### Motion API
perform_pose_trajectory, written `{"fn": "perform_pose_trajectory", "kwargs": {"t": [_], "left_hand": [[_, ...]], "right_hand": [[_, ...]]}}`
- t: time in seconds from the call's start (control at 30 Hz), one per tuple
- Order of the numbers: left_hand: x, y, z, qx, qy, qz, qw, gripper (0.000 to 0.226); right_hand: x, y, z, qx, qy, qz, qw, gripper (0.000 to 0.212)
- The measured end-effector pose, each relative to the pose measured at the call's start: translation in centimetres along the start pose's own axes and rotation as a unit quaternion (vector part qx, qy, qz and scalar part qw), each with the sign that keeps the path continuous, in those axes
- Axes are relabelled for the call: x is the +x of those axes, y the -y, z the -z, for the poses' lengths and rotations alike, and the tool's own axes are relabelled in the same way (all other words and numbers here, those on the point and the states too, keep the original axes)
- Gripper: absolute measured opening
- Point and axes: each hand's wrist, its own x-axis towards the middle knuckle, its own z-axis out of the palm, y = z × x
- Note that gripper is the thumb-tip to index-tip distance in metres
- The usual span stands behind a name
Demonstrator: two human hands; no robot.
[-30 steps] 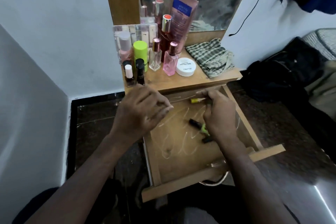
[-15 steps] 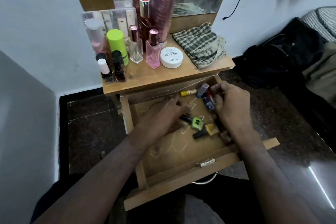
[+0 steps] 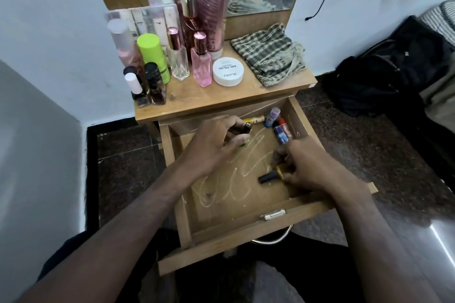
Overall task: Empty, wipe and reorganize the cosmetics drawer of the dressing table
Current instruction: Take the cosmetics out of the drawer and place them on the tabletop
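The wooden drawer (image 3: 236,226) is pulled out below the dressing table top (image 3: 197,98). My left hand (image 3: 214,147) grips a green nail polish bottle by its black cap (image 3: 246,128), lifted just above the drawer floor. My right hand (image 3: 310,167) is low in the drawer's right side, fingers curled on a yellow nail polish bottle (image 3: 272,176) lying on its side. At the back right of the drawer lie a yellow tube (image 3: 256,120), a pale blue bottle (image 3: 272,115) and a dark blue bottle (image 3: 282,133).
On the table top stand perfume bottles (image 3: 200,61), a lime green container (image 3: 152,54), small nail polish bottles (image 3: 145,83), a white nail polish remover jar (image 3: 228,71) and a checked cloth (image 3: 270,54). A dark bag (image 3: 384,69) lies on the floor right.
My left hand has closed round the green bottle and raised it off the drawer floor. My right hand slid from the back right bottles toward the yellow bottle nearer the front.
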Motion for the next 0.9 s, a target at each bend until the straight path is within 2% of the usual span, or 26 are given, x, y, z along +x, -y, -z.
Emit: {"fn": "perform_pose_trajectory", "kwargs": {"t": [0.13, 0.3, 0.37, 0.43, 0.5, 0.6, 0.73, 0.9], "left_hand": [[-0.9, -0.6, 0.7, -0.017, -0.049, -0.018, 0.999, 0.023], [-1.8, -1.0, 1.6, -0.037, -0.115, -0.076, 0.990, 0.023], [-2.2, -0.9, 2.4, -0.027, -0.155, -0.103, 0.982, 0.022], [-2.8, -0.6, 3.3, 0.015, -0.205, -0.125, 0.971, 0.021], [-3.4, -0.1, 4.4, 0.063, -0.251, -0.126, 0.958, 0.026], [-4.1, 0.5, 6.1, 0.102, -0.320, -0.096, 0.937, 0.028], [-4.0, 1.0, 7.9, 0.104, -0.366, -0.060, 0.923, 0.029], [-3.8, 1.6, 8.2, 0.133, -0.355, -0.048, 0.924, 0.029]], "right_hand": [[0.0, 0.5, -0.1, -0.030, 0.043, -0.010, 0.999, 0.047], [0.6, 1.6, 0.3, -0.079, 0.016, 0.051, 0.995, 0.029], [0.6, 2.0, 0.5, -0.016, -0.018, 0.102, 0.995, 0.030], [0.3, 2.9, 0.5, 0.114, -0.051, 0.147, 0.981, 0.025], [0.2, 4.8, 0.5, 0.239, -0.105, 0.178, 0.949, 0.024], [0.9, 8.7, 0.5, 0.341, -0.237, 0.186, 0.891, 0.030], [2.4, 13.1, 0.4, 0.351, -0.333, 0.170, 0.858, 0.032], [5.0, 15.6, -0.3, 0.278, -0.392, 0.184, 0.857, 0.034]]}}
